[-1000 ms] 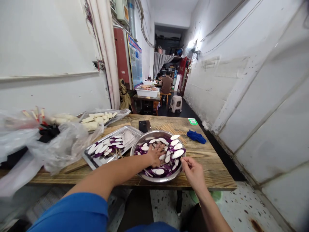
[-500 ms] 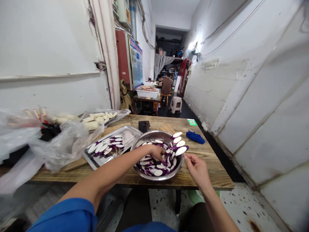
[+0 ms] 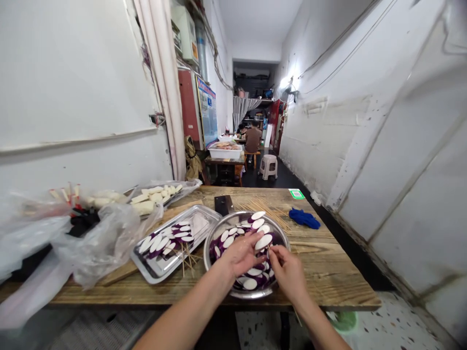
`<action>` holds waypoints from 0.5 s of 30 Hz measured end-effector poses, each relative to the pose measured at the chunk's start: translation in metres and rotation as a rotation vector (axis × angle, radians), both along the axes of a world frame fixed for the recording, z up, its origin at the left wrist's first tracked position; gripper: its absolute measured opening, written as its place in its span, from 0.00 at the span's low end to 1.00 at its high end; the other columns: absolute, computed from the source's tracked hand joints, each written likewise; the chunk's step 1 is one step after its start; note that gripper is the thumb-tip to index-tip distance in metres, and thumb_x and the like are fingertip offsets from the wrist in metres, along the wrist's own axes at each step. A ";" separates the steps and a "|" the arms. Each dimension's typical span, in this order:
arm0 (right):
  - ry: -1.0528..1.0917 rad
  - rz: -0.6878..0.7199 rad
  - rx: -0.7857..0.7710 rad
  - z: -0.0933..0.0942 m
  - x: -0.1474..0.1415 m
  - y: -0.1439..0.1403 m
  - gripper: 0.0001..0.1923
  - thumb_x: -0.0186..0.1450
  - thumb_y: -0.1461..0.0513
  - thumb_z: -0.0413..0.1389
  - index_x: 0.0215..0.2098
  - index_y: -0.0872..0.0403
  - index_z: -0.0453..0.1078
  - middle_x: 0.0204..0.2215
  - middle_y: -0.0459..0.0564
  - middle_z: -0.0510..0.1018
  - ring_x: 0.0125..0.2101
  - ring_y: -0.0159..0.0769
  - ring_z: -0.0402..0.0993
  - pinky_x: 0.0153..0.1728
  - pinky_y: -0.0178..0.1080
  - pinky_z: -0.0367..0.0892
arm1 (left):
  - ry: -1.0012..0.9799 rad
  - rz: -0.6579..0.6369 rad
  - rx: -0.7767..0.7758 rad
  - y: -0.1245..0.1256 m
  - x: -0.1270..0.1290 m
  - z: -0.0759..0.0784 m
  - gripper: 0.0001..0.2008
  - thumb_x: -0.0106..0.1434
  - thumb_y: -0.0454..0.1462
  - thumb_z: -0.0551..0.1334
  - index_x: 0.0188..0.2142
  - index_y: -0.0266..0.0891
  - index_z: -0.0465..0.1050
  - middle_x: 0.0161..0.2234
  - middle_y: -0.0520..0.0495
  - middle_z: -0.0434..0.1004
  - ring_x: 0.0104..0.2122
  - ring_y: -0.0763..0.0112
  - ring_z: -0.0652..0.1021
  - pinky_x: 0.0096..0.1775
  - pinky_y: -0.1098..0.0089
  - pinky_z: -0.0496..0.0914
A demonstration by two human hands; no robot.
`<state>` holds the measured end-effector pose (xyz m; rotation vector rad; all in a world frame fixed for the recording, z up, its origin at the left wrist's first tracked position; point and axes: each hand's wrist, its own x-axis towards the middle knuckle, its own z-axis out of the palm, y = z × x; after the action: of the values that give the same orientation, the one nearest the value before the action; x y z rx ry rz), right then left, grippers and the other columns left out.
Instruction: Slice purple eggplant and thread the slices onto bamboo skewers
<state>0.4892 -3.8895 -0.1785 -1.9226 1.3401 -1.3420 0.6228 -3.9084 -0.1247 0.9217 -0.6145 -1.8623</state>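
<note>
Left hand (image 3: pixel 242 255) pinches slice (image 3: pixel 263 241), steadying it; right hand (image 3: pixel 288 270) grips skewer (mostly hidden) over bowl (image 3: pixel 280 234).

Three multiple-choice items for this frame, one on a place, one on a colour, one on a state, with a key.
1. Where does the blue cloth lie?
A. in the metal bowl
B. on the wooden table, right of the bowl
C. on the steel tray

2. What colour is the skin of the eggplant slices?
A. green
B. orange
C. purple

3. How is the skewer of slices held?
A. lying loose on the tray
B. pinched in the right hand over the bowl
C. standing in a cup

Key: B, the cloth rests on the wooden table beside the metal bowl; C, the rims of the white slices are purple; B, the right hand grips its lower end, with the left hand at the slices. The steel tray holds finished skewers.
</note>
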 end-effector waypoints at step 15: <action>0.201 -0.057 -0.150 -0.021 -0.009 0.021 0.18 0.64 0.55 0.42 0.36 0.54 0.71 0.33 0.54 0.78 0.31 0.39 0.75 0.33 0.36 0.69 | 0.283 0.311 0.047 -0.012 0.027 -0.004 0.03 0.55 0.28 0.59 0.30 0.35 0.68 0.29 0.48 0.75 0.31 0.71 0.76 0.42 0.61 0.70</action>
<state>0.4805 -3.8684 -0.1996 -2.1850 1.4332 -1.3387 0.6495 -3.9208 -0.1282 0.7195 -0.2395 -1.6886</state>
